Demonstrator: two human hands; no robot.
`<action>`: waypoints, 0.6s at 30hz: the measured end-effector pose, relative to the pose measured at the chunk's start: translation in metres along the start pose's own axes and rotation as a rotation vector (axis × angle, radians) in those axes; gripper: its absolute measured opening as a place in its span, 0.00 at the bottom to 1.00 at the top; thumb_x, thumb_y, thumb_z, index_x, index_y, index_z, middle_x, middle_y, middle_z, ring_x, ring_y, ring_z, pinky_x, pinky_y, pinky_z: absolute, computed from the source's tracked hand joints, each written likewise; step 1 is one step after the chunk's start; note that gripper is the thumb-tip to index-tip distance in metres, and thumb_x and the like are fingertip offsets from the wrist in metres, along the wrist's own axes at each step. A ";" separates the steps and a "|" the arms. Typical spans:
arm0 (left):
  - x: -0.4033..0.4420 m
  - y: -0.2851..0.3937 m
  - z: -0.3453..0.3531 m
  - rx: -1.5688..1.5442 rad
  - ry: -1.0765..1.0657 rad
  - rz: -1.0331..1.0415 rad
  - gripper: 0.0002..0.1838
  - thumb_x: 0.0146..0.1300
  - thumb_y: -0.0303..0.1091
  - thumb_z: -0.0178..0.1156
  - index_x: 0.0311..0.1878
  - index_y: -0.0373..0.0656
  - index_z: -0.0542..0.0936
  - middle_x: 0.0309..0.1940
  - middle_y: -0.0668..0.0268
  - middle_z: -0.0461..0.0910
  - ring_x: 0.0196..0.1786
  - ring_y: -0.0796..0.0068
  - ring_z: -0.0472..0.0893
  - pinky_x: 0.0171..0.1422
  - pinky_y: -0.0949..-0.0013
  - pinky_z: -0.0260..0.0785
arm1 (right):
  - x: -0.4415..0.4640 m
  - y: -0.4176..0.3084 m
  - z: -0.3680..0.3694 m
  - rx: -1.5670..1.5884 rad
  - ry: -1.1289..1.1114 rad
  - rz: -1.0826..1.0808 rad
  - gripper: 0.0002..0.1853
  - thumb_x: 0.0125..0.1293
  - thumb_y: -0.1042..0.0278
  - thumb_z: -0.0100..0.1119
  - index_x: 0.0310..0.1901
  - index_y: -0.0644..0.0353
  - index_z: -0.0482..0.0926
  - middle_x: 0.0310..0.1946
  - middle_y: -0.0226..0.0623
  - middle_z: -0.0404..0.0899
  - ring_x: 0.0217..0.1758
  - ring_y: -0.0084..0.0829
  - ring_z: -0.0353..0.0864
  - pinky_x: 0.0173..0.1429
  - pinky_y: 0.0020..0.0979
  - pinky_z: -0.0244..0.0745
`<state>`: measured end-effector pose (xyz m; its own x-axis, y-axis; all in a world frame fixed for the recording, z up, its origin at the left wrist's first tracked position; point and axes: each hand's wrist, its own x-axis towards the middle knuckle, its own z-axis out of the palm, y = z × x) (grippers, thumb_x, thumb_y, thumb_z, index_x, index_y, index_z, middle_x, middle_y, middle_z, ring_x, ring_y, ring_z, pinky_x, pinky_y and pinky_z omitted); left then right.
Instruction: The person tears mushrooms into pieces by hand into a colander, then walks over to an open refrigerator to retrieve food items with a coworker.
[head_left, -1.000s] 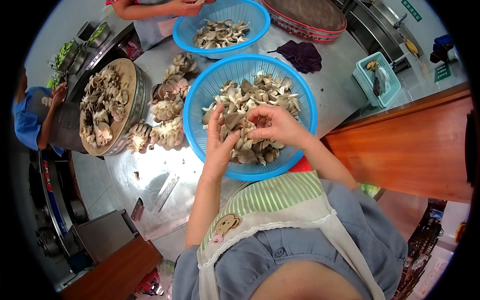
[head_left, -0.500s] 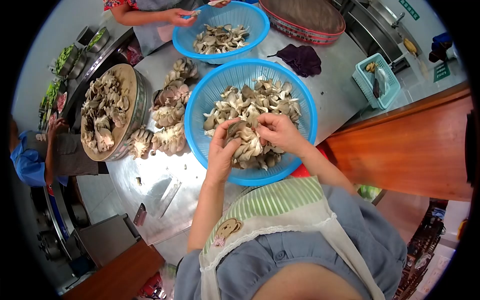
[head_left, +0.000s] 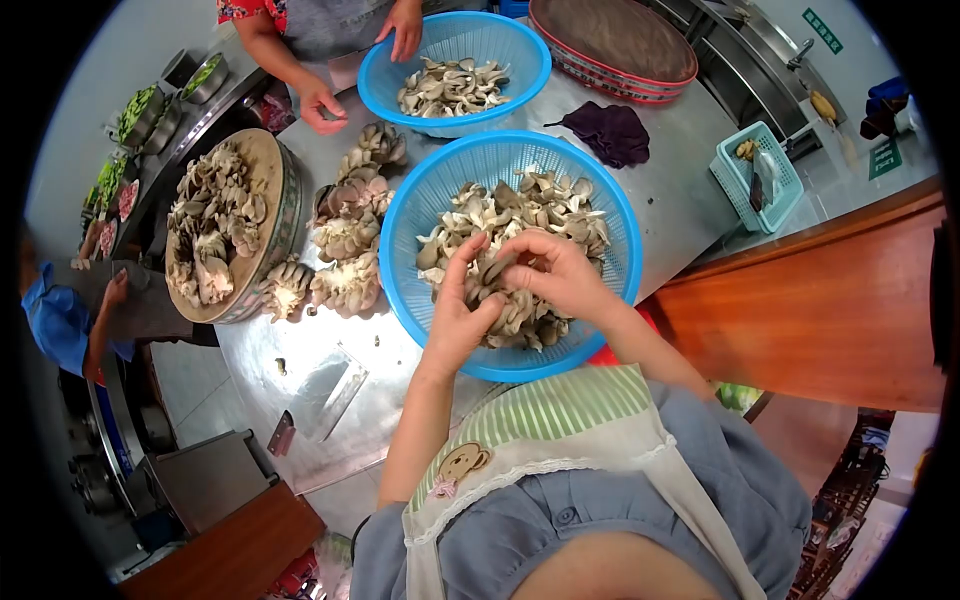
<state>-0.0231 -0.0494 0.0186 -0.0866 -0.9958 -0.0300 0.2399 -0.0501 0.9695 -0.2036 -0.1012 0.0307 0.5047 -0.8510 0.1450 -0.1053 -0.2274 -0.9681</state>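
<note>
Oyster mushroom pieces (head_left: 545,200) fill the bottom of a blue plastic basket (head_left: 625,230) in front of me. Over its near side, my left hand (head_left: 462,310) is open, with thumb and fingers apart beside the mushrooms. My right hand (head_left: 560,275) has its fingers bent and pinched at a grey oyster mushroom (head_left: 497,268); its fingertips are partly hidden. Left of the basket, whole oyster mushroom clusters (head_left: 345,240) lie on the metal table (head_left: 690,190).
More clusters lie on a round board (head_left: 275,180). A knife (head_left: 282,432) rests near the table's left edge. A co-worker's hand (head_left: 322,105) is by the clusters, beside a second blue basket (head_left: 535,80). Purple cloth (head_left: 610,132) and a turquoise basket (head_left: 740,180) are at right.
The mushroom cluster held between my hands is no longer there, and my left hand has opened. The co-worker's hands have come down, one to the far basket's rim, one toward the clusters.
</note>
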 end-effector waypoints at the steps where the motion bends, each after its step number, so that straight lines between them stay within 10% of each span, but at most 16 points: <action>1: -0.001 0.001 0.000 0.046 -0.015 0.029 0.38 0.58 0.18 0.55 0.74 0.44 0.63 0.70 0.60 0.65 0.69 0.68 0.70 0.73 0.66 0.63 | 0.000 0.001 -0.001 0.219 0.051 0.157 0.14 0.68 0.68 0.63 0.54 0.59 0.80 0.45 0.29 0.78 0.42 0.21 0.77 0.47 0.25 0.75; 6: -0.001 -0.004 -0.015 0.061 -0.024 0.007 0.32 0.60 0.22 0.56 0.71 0.43 0.70 0.69 0.62 0.67 0.66 0.70 0.71 0.68 0.68 0.66 | -0.001 0.017 -0.019 0.645 0.258 0.312 0.14 0.75 0.59 0.56 0.56 0.55 0.79 0.44 0.21 0.81 0.44 0.14 0.77 0.47 0.20 0.72; 11: 0.001 0.000 -0.005 0.063 0.021 -0.021 0.21 0.69 0.37 0.62 0.63 0.41 0.77 0.55 0.66 0.79 0.47 0.79 0.77 0.54 0.72 0.71 | -0.004 0.009 -0.013 0.494 0.070 0.229 0.13 0.73 0.68 0.60 0.55 0.60 0.77 0.45 0.26 0.81 0.48 0.17 0.79 0.52 0.23 0.75; 18: 0.006 -0.005 -0.012 0.171 -0.046 -0.040 0.13 0.72 0.33 0.59 0.54 0.36 0.80 0.42 0.69 0.82 0.44 0.80 0.78 0.50 0.75 0.71 | -0.008 0.009 -0.006 0.360 0.085 0.239 0.11 0.69 0.72 0.64 0.50 0.63 0.79 0.39 0.27 0.82 0.43 0.17 0.81 0.48 0.21 0.77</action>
<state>-0.0136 -0.0558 0.0107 -0.1377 -0.9885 -0.0620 0.0682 -0.0719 0.9951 -0.2135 -0.0988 0.0221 0.4281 -0.8992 -0.0898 0.1026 0.1470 -0.9838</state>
